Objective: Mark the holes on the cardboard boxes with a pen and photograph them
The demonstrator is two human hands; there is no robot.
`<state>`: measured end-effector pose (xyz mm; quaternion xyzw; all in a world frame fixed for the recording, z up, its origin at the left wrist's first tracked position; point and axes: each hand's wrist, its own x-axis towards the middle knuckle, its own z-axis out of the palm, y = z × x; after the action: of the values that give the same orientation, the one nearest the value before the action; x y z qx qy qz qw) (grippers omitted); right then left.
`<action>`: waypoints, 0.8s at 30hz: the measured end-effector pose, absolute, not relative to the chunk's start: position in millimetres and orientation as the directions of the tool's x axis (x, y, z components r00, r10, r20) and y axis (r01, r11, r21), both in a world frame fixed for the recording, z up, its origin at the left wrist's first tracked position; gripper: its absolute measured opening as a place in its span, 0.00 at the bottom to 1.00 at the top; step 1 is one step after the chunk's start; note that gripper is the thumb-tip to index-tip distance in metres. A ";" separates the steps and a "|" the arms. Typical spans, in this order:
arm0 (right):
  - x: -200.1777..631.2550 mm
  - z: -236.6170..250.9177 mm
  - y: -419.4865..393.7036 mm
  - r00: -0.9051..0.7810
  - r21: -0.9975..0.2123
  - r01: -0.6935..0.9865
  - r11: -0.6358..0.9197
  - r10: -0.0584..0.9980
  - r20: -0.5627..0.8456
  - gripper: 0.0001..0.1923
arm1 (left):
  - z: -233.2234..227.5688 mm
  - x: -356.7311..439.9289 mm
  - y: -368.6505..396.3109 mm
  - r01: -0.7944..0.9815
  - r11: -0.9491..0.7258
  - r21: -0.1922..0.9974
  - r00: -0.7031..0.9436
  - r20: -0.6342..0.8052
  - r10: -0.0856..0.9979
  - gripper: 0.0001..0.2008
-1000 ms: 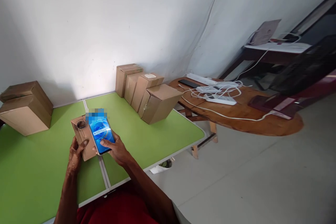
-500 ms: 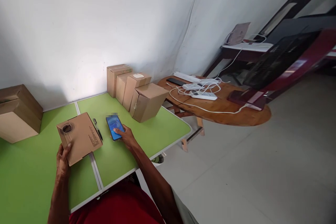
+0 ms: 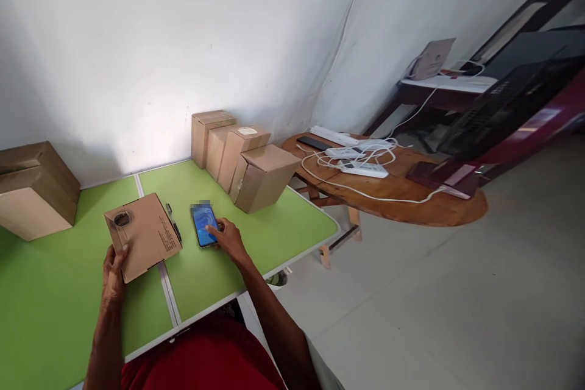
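My left hand (image 3: 115,265) grips the near left corner of a flat cardboard box (image 3: 145,231), thumb on top and the other fingers at its side and mostly hidden. The box has a dark round mark on its upper left and small printed text on the right. A smartphone (image 3: 204,224) with a lit blue screen is in my right hand (image 3: 230,239), held by its right edge with the thumb over the screen. Between box and phone lies a black pen (image 3: 173,222) on the green table (image 3: 201,286), close to the box's right edge.
Several cardboard boxes (image 3: 269,180) stand together at the back right of the table, and more boxes (image 3: 41,195) at the far left. To the right, a round wooden table (image 3: 388,195) carries white power strips (image 3: 363,167) with tangled cables and a blurred monitor-like object (image 3: 498,109).
The view has shifted slightly, so the scene sits a little further right. Both hands keep their hold on the cardboard box and the smartphone.
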<state>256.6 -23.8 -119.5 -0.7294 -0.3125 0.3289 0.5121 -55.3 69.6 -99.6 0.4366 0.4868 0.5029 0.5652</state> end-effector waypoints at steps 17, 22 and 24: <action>204.4 -94.2 -8.1 0.417 -0.885 0.458 -0.085 0.900 0.129 0.24 | -109.1 -54.8 74.7 -0.194 0.115 0.974 -0.033 -0.124 0.992 0.46; 158.9 -86.3 10.1 0.096 -0.984 0.150 0.091 0.990 0.106 0.53 | -100.6 -59.6 60.5 -0.285 0.110 0.952 -0.051 -0.129 0.990 0.49; 151.0 -75.2 8.8 0.010 -0.993 0.013 0.113 0.994 0.113 0.59 | -92.0 -70.1 51.2 -0.335 0.134 0.933 -0.041 -0.157 0.987 0.50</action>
<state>151.0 8.8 -75.2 -0.4767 -0.5278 0.4650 0.5272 -70.1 51.2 -92.0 0.3537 0.4611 0.5548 0.5954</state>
